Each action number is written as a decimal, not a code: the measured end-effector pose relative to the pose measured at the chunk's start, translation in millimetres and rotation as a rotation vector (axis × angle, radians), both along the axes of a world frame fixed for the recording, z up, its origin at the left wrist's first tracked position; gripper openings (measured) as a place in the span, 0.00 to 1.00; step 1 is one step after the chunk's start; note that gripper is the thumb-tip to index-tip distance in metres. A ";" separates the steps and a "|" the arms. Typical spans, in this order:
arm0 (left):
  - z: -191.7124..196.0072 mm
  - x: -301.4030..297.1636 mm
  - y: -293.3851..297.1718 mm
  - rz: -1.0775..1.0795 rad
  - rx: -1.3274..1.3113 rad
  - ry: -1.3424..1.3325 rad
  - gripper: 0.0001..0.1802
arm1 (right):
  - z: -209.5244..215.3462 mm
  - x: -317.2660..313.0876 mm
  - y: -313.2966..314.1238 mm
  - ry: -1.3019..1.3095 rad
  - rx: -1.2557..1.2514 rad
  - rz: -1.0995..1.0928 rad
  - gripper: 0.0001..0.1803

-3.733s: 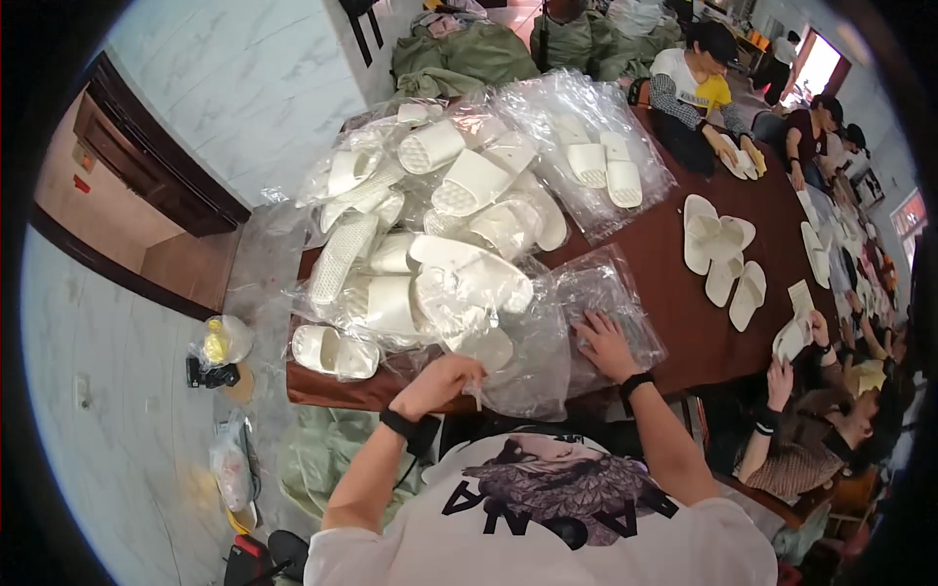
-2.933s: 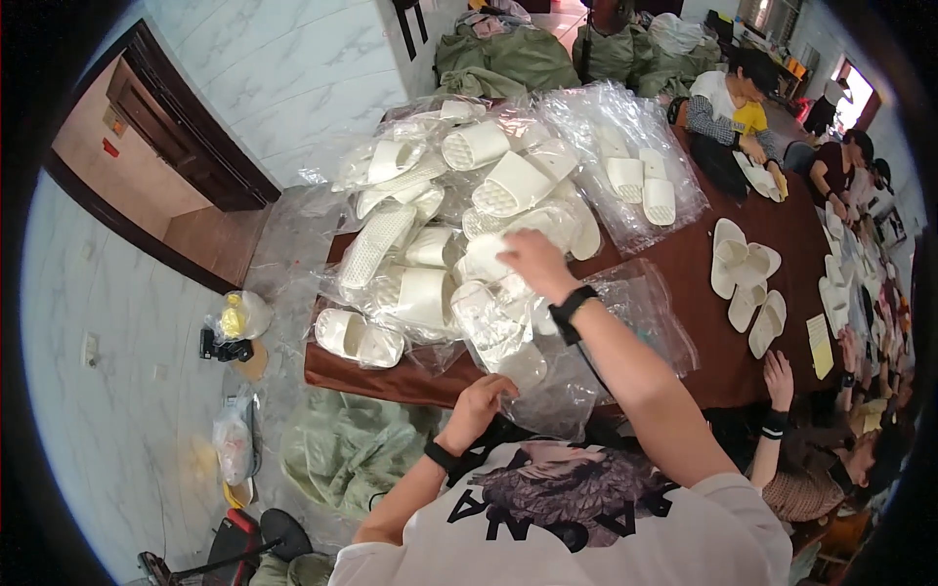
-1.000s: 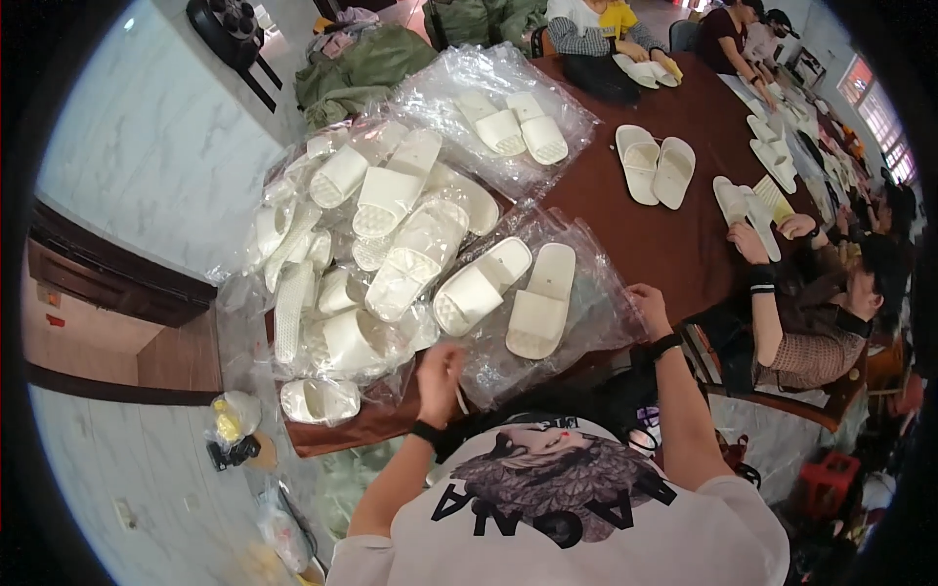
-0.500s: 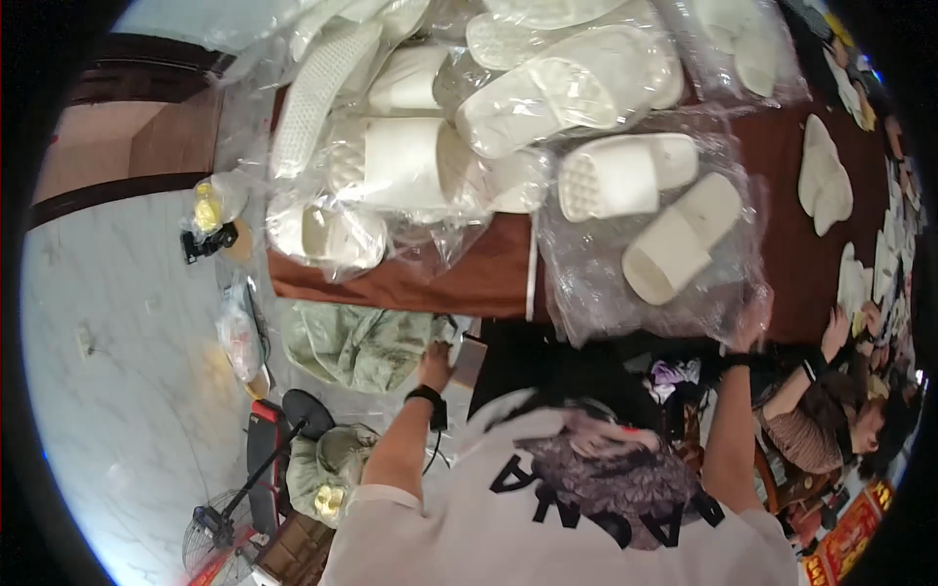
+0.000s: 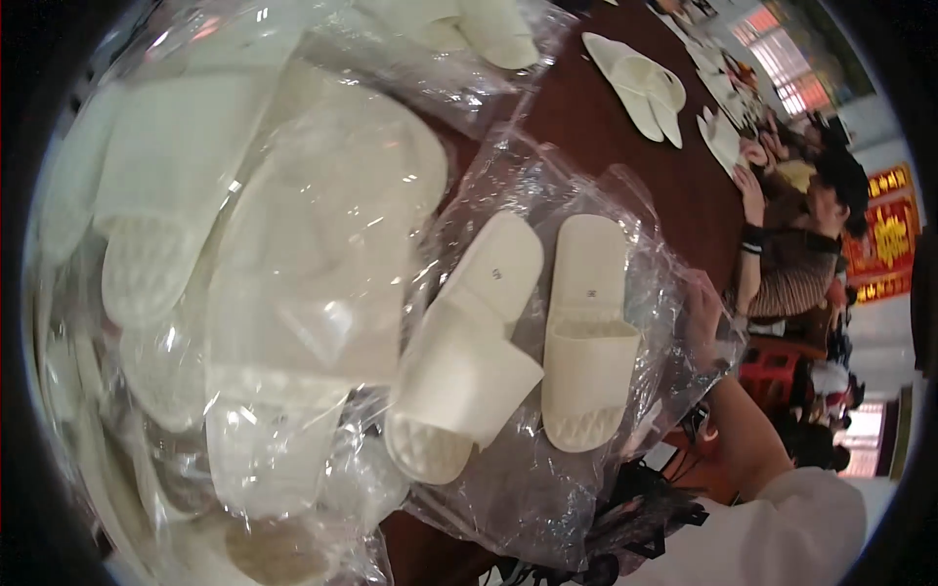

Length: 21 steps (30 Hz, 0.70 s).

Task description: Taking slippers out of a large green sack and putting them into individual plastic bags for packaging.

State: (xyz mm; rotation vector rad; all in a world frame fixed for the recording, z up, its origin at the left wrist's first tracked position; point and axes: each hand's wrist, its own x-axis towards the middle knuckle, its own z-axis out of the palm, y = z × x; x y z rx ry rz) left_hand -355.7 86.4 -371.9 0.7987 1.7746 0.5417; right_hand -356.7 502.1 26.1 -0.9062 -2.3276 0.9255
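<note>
My right hand (image 5: 700, 317) is at the right edge of a clear plastic bag (image 5: 532, 518), with the film bunched around the fingers and over the wrist. The fingers look closed on that edge, though the film partly covers them. On the bag lie two cream slide slippers: one tilted slipper (image 5: 503, 376) and, to its right, an upright one (image 5: 586, 381). Their toe ends point towards me. Whether film covers them is hard to tell. My left hand is out of view.
Several bagged white slippers (image 5: 166, 176) crowd the left, with a large wrapped one (image 5: 322, 234) beside the pair. Beyond, on the brown tabletop (image 5: 576, 127), lie loose white slipper pieces (image 5: 640, 88). A co-worker (image 5: 796, 264) sits at the right with a hand on the table.
The view has swung right and closer to the slippers. My left hand has left the picture. The two cream slippers now lie nearly side by side, and my right hand remains at the bag's edge.
</note>
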 end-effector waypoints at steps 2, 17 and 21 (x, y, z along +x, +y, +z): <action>5.6 -8.1 -7.1 -0.008 0.016 -0.037 0.22 | 10.9 1.1 -12.2 -0.013 -0.026 -0.094 0.13; 65.1 -36.1 -136.0 0.263 0.051 -0.120 0.19 | 10.0 -4.2 -23.8 0.244 0.330 -0.031 0.16; 170.9 11.6 -178.8 0.423 0.070 -0.118 0.18 | 22.6 2.5 -39.9 0.234 0.426 0.048 0.08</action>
